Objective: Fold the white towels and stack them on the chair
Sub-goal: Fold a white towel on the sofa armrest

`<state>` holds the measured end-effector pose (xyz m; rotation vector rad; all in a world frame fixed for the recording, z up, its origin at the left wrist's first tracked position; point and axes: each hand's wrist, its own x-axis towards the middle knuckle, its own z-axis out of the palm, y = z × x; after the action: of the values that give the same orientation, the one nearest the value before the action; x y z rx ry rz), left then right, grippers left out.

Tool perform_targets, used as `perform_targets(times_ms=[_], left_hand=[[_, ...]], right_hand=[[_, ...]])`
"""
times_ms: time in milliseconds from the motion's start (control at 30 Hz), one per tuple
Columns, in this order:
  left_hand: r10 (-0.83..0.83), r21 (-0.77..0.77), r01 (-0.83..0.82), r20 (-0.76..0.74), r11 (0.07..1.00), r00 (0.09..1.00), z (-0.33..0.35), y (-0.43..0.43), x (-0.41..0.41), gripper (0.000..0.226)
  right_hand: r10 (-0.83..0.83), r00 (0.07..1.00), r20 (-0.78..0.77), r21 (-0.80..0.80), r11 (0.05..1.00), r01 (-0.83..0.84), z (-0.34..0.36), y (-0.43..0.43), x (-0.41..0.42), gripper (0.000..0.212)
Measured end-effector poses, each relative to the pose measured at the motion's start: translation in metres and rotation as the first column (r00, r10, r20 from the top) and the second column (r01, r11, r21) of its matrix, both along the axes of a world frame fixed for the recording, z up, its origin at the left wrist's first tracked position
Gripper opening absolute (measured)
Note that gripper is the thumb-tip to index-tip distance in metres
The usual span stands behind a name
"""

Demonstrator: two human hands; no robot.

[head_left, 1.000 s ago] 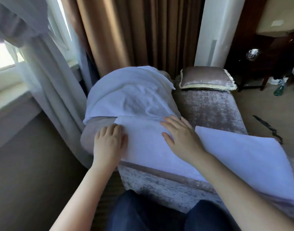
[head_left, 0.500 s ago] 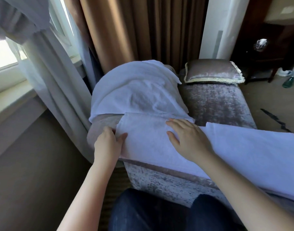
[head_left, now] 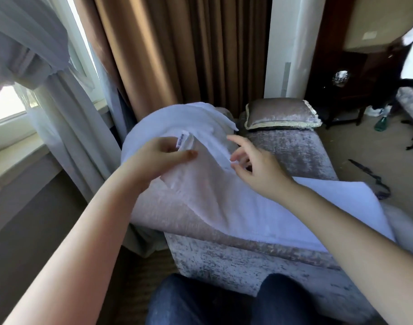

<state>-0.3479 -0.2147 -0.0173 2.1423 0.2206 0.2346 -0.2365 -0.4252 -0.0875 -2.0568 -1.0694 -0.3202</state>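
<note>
A white towel (head_left: pixel 224 207) lies across the grey velvet chair (head_left: pixel 294 156) in front of me. Its left end is lifted off the seat. My left hand (head_left: pixel 158 158) grips the raised corner, where a small label shows. My right hand (head_left: pixel 259 170) pinches the same end's other edge between thumb and a finger, with its remaining fingers spread. A second white towel (head_left: pixel 177 118) is draped over the chair's rounded end behind both hands.
A fringed velvet cushion (head_left: pixel 280 113) sits at the chair's far end. Brown curtains (head_left: pixel 165 55) and a sheer curtain (head_left: pixel 60 102) hang to the left by the window sill (head_left: pixel 13 156). A green bottle (head_left: pixel 381 124) stands on the floor at the right. My knees (head_left: pixel 200 301) touch the chair's front.
Both hands have left the flat towel and lifted its left end upward. The left hand now holds the corner and the right hand pinches the edge. The camera moved closer.
</note>
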Motion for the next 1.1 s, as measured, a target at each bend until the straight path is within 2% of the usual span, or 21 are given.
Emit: perform_targets(times_ms=[100, 200, 267, 367, 433, 500, 633, 667, 733, 800, 833, 900, 933, 967, 1000, 1100], left_hand=[[-0.204, 0.015, 0.204, 0.042, 0.979, 0.978, 0.026, -0.048, 0.016, 0.023], [-0.369, 0.04, 0.367, 0.049, 0.929, 0.928, 0.035, -0.096, 0.032, 0.014], [-0.434, 0.027, 0.433, 0.065, 0.901, 0.899, 0.035, -0.122, 0.04, 0.014], [-0.537, 0.004, 0.537, 0.041, 0.843, 0.843, 0.026, -0.15, 0.05, 0.03], [-0.573, -0.03, 0.576, 0.061, 0.817, 0.817, 0.013, -0.159, 0.058, 0.036], [-0.574, -0.034, 0.581, 0.112, 0.813, 0.811, -0.004, -0.167, 0.067, 0.027], [-0.576, 0.097, 0.568, 0.134, 0.817, 0.806, -0.043, -0.189, 0.081, 0.025], [-0.59, 0.137, 0.576, 0.129, 0.806, 0.797, -0.052, -0.195, 0.083, 0.026], [-0.621, 0.245, 0.584, 0.113, 0.774, 0.775, -0.068, -0.205, 0.086, 0.027], [-0.643, 0.339, 0.588, 0.066, 0.734, 0.763, -0.08, -0.214, 0.088, 0.027], [-0.648, 0.365, 0.593, 0.04, 0.718, 0.76, -0.086, -0.218, 0.087, 0.028], [-0.654, 0.414, 0.589, 0.019, 0.694, 0.756, -0.097, -0.223, 0.086, 0.029], [-0.664, 0.444, 0.585, 0.031, 0.679, 0.747, -0.102, -0.223, 0.086, 0.03], [-0.68, 0.464, 0.587, 0.046, 0.663, 0.732, -0.107, -0.223, 0.086, 0.031], [-0.694, 0.475, 0.592, 0.055, 0.651, 0.718, -0.111, -0.222, 0.085, 0.032], [-0.702, 0.505, 0.568, 0.112, 0.65, 0.704, -0.117, -0.22, 0.08, 0.031]], right_hand=[[0.048, 0.998, 0.05, 0.037, 0.998, -0.049, 0.04, -0.023, -0.006, 0.073], [-0.033, 0.981, 0.189, -0.015, 0.999, 0.037, 0.061, -0.059, -0.005, 0.064], [-0.095, 0.98, 0.174, -0.018, 0.995, 0.1, 0.063, -0.088, 0.001, 0.048], [-0.226, 0.962, 0.153, 0.031, 0.974, 0.223, 0.058, -0.133, 0.01, 0.021], [-0.269, 0.957, 0.11, 0.101, 0.961, 0.259, 0.054, -0.16, 0.011, 0.027], [-0.284, 0.957, 0.063, 0.132, 0.953, 0.274, 0.049, -0.182, 0.007, 0.038], [-0.351, 0.93, -0.107, 0.15, 0.919, 0.364, 0.018, -0.211, 0.011, 0.058], [-0.367, 0.92, -0.139, 0.158, 0.909, 0.386, 0.008, -0.218, 0.012, 0.057], [-0.384, 0.9, -0.208, 0.137, 0.899, 0.415, -0.008, -0.225, 0.007, 0.042], [-0.398, 0.852, -0.341, 0.11, 0.883, 0.456, -0.023, -0.23, 0.004, 0.024], [-0.375, 0.806, -0.457, 0.129, 0.869, 0.478, -0.028, -0.231, 0.001, 0.021], [-0.272, 0.63, -0.728, 0.196, 0.797, 0.571, -0.031, -0.231, -0.001, 0.021], [-0.247, 0.552, -0.796, 0.203, 0.751, 0.629, -0.032, -0.229, 0.0, 0.017], [-0.286, 0.544, -0.789, 0.191, 0.727, 0.66, -0.033, -0.227, 0.003, 0.013], [-0.381, 0.576, -0.723, 0.157, 0.722, 0.674, -0.036, -0.225, 0.008, 0.013], [-0.596, 0.668, -0.446, 0.022, 0.739, 0.673, -0.039, -0.213, 0.016, 0.027]])
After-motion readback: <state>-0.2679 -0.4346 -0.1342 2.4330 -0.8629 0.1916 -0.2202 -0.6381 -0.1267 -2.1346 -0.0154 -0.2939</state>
